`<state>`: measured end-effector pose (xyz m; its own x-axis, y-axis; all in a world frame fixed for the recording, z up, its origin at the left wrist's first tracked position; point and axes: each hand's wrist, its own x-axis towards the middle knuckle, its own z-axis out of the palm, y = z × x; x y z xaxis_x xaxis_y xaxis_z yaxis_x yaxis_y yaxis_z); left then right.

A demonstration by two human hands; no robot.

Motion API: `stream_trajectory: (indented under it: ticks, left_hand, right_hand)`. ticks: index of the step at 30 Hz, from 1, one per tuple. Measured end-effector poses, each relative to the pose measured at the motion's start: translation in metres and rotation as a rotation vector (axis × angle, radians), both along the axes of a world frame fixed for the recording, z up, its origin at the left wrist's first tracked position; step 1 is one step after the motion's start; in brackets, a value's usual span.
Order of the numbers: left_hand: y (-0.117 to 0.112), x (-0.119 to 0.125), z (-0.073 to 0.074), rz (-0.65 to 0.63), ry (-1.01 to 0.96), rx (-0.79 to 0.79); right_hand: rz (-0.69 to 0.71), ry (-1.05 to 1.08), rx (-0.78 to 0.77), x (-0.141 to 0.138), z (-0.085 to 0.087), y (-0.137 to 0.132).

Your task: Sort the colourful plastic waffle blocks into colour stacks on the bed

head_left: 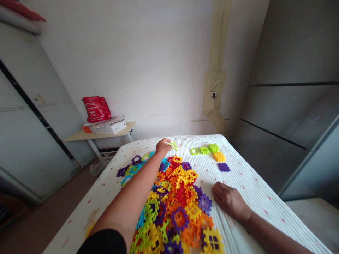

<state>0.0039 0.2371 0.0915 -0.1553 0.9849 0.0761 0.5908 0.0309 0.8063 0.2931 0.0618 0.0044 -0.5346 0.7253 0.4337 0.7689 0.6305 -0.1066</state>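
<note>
Left hand (162,146) pinches green triangle (173,145) — jutting rightward.

Plain white wall (148,63) at 12 with a beige taped patch (215,88) around 1, small tan shelf (76,136) at 10, grey panels (291,106) at 3, brownish floor (53,211) at 8. Light's soft and even.

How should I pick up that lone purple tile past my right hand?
Pinch the purple tile by two opposite notched edges, coming from straight above. It lies flat and alone on the white cover, so its rim is free all round. The right hand rests nearest; the left hand grips a pale green piece.
</note>
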Motion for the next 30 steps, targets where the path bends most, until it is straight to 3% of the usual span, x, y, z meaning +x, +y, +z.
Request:
stream_trajectory:
  ticks: [6, 12, 30]
  left_hand:
    - [0.032, 0.052, -0.032, -0.055, 0.127, -0.092]
    - [0.035, 0.065, -0.054, -0.063, 0.286, -0.115]
    - [0.022, 0.059, -0.057, -0.058, 0.599, -0.173]
  right_hand:
    - [-0.012, 0.001, -0.046, 0.000, -0.003, 0.001]
    - [0.002, 0.034, -0.067, 0.001, -0.004, 0.001]
    - [-0.007, 0.028, -0.049, 0.000, -0.002, 0.001]
